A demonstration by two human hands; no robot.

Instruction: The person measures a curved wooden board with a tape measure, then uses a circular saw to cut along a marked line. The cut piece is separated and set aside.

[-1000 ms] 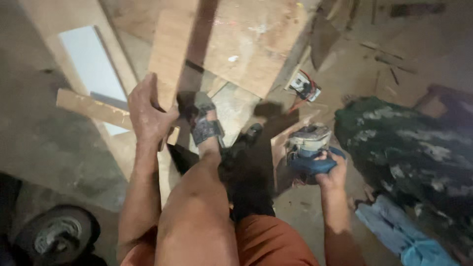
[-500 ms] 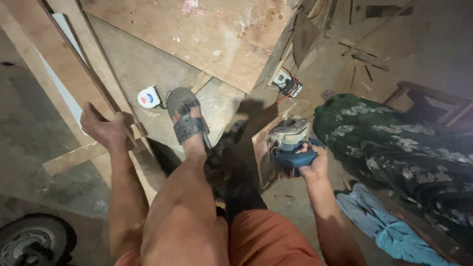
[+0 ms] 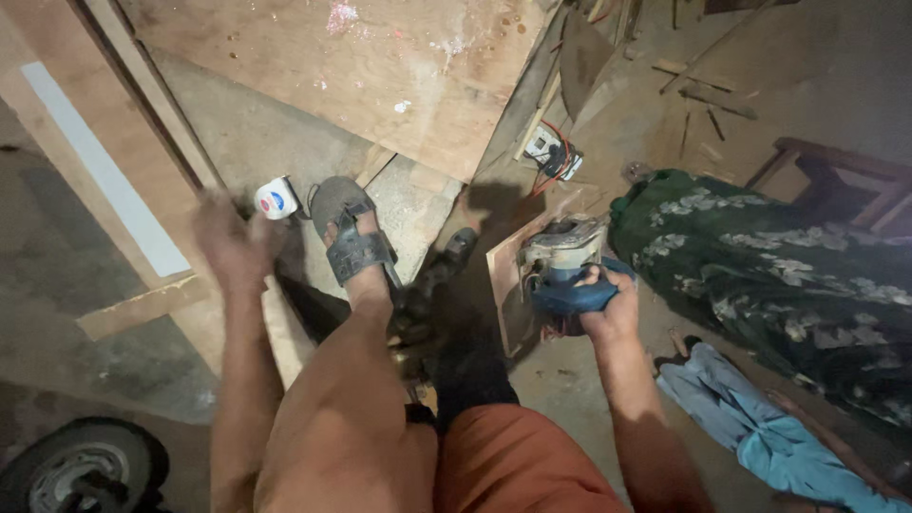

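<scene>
My right hand (image 3: 608, 309) grips a blue and grey handheld power tool (image 3: 562, 261) set against a small upright piece of board (image 3: 508, 285) on the floor. My left hand (image 3: 228, 247) is blurred, fingers spread, holding nothing, just left of a small white round cup with a red and blue mark (image 3: 275, 199). My left foot in a grey sandal (image 3: 353, 242) rests on a wooden plank (image 3: 275, 323); my bare knee and orange shorts (image 3: 513, 456) fill the bottom middle.
A large plywood sheet (image 3: 380, 66) lies ahead, long boards (image 3: 104, 171) at the left, an electrical socket box with wires (image 3: 551, 152) beyond the tool. Green patterned cloth (image 3: 779, 256) and blue cloth (image 3: 750, 423) lie right. A wheel (image 3: 81, 470) sits bottom left.
My left hand has let go of the plank and moved right, toward the white cup. The view shifted, bringing the plywood sheet closer. My right hand keeps its grip on the power tool.
</scene>
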